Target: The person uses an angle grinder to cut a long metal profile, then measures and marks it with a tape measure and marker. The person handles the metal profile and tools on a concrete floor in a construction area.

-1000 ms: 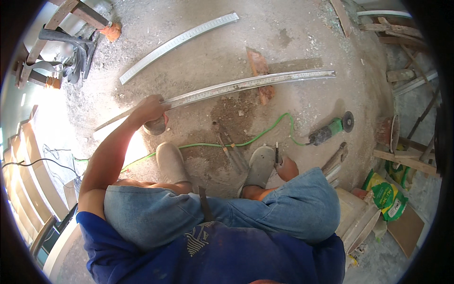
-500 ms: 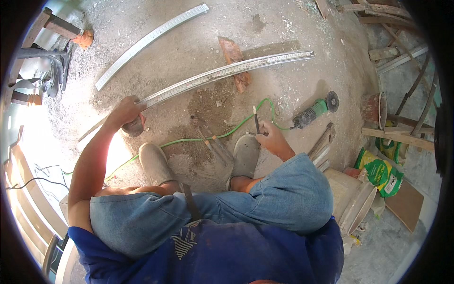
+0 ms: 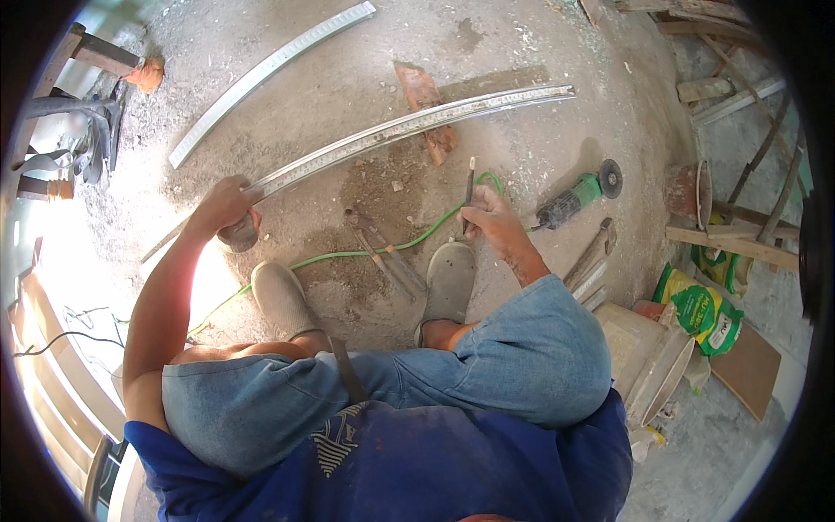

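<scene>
Long silvery marked metal strip (image 3: 374,137) is lying on the dusty floor, running off from the left hand (image 3: 228,207) toward 2–3 o'clock and crossing a reddish-brown flat slab (image 3: 416,85). It's passing the right hand (image 3: 491,219) at 11–12 o'clock, well apart.

Left hand: fingers are curling together over the strip, touching it. A rounded grey-brown object (image 3: 237,235) is sitting against the hand at 5 o'clock. Underside is hidden, so can't tell what it's clamping.

Right hand: thumb and fingers are pinching a slim dark pencil-like stick (image 3: 470,191) with a pale tip, which is pointing to 12 o'clock and staying clear of the strip.

Near the right hand: green-and-dark angle grinder (image 3: 570,202) is lying at 3 o'clock; dark long-handled metal tool (image 3: 372,237) is lying at 8–9, beside a green cable (image 3: 339,254).

Containers, from the right hand: grey plastic bucket (image 3: 626,342) is lying tipped at 4–5 o'clock; reddish-brown bucket (image 3: 685,193) is resting at 3; green-and-yellow printed bag (image 3: 706,315) is slumping at 4. Can't tell what any of them is holding.
</scene>
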